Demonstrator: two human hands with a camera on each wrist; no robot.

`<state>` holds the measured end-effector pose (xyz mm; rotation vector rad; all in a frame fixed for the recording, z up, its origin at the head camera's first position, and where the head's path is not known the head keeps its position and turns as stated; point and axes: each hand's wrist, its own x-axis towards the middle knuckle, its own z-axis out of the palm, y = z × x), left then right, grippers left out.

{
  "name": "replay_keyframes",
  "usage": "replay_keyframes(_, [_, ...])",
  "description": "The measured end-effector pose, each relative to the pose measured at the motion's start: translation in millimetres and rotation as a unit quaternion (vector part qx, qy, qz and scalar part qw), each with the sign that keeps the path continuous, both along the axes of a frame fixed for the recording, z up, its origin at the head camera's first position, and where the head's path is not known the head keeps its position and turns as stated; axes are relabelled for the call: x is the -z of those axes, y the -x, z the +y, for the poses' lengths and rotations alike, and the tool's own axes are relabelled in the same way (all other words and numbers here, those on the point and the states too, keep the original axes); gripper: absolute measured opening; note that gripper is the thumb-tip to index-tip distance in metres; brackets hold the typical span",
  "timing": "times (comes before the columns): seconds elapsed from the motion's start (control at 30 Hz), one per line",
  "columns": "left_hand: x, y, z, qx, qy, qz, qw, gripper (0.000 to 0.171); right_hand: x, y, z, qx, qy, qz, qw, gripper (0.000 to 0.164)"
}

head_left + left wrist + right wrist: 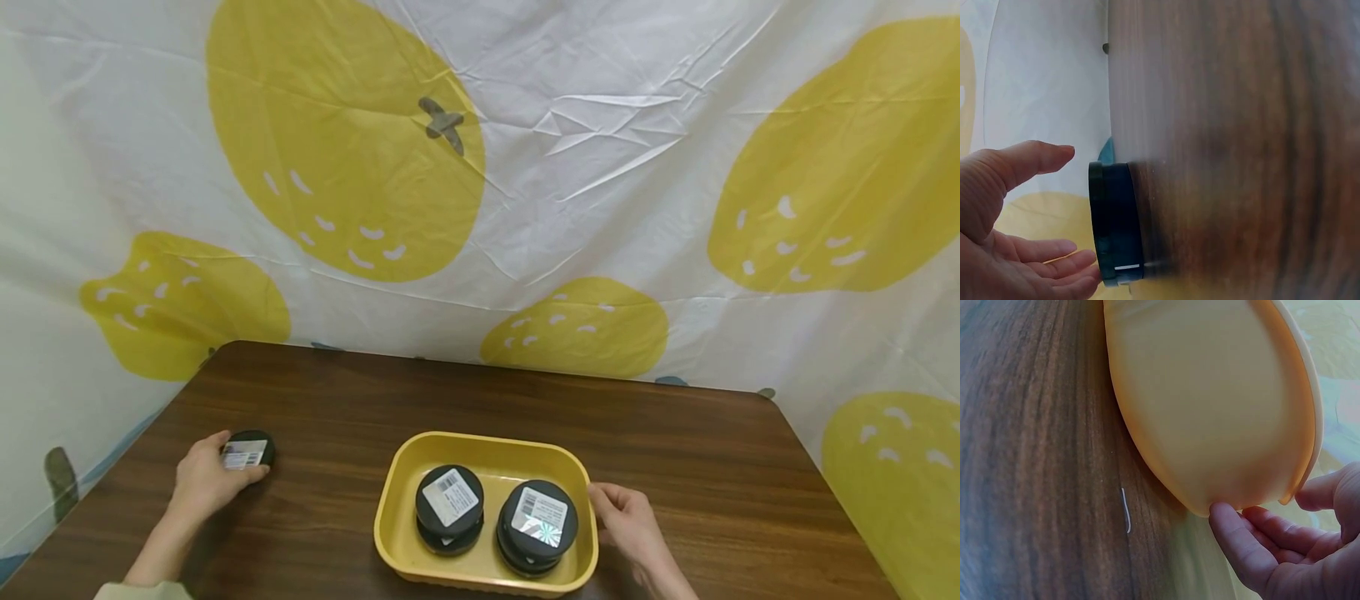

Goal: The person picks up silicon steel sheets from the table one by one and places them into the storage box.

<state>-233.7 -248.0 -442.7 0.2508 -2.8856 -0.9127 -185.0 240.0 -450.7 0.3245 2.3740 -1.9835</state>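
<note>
At the table's left side my left hand (206,477) reaches over a flat, round black container (247,450) with a white barcode label on top. In the left wrist view its thumb stands apart from the black container (1116,219), while the fingertips are at its edge. My right hand (626,527) holds the right end of a yellow tray (483,438). In the right wrist view the thumb is at the tray's rim and the fingertips rest against the outer wall (1210,412). Inside the tray are two stacks of similar black containers, a left stack (450,500) and a right stack (536,517).
The dark wooden table (337,400) extends between the left black container and the tray. Behind it hangs a white curtain (585,167) printed with yellow fruit. A short pale line (1126,511) shows on the wood in the right wrist view.
</note>
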Motion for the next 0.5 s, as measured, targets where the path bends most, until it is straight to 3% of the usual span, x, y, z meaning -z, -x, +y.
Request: replay_keyframes(0.5, [-1.9, 1.2, -4.4, -0.002, 0.030, 0.011, 0.9995, 0.081, -0.1, 0.4, 0.1, -0.005, 0.011, 0.005, 1.000, 0.032])
